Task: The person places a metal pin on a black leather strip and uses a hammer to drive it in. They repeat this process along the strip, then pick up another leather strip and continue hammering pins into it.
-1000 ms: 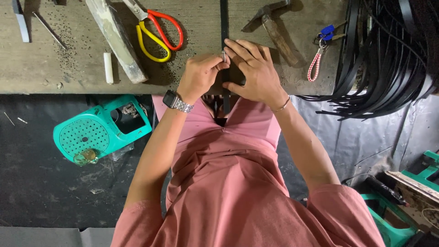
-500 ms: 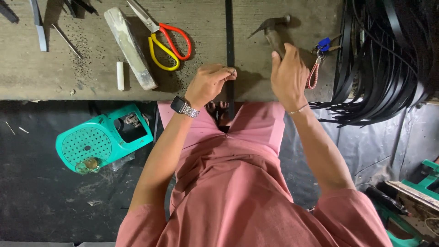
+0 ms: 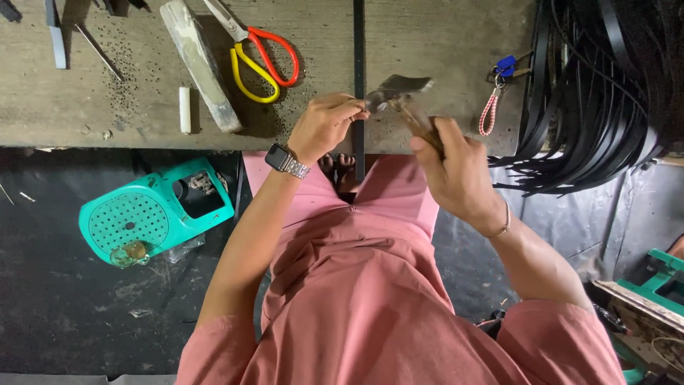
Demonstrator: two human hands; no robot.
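A narrow black strap (image 3: 359,50) runs from the far side of the worn wooden workbench (image 3: 442,43) over its near edge. My left hand (image 3: 324,125), with a watch on the wrist, pinches the strap near the bench edge. My right hand (image 3: 456,167) grips the wooden handle of a hammer (image 3: 399,93). The metal head of the hammer hangs just right of the strap, close to my left fingertips.
Scissors with one red and one yellow handle (image 3: 260,57), a pale wooden block (image 3: 199,64), a white stick (image 3: 185,108) and metal tools lie on the bench. A heap of black straps (image 3: 605,93) and a key ring (image 3: 499,85) sit right. A teal plastic stool (image 3: 153,210) stands on the floor.
My right hand left the strap, reached to the hammer on the bench, picked it up and brought its head down beside my left fingers. My left hand stayed on the strap.
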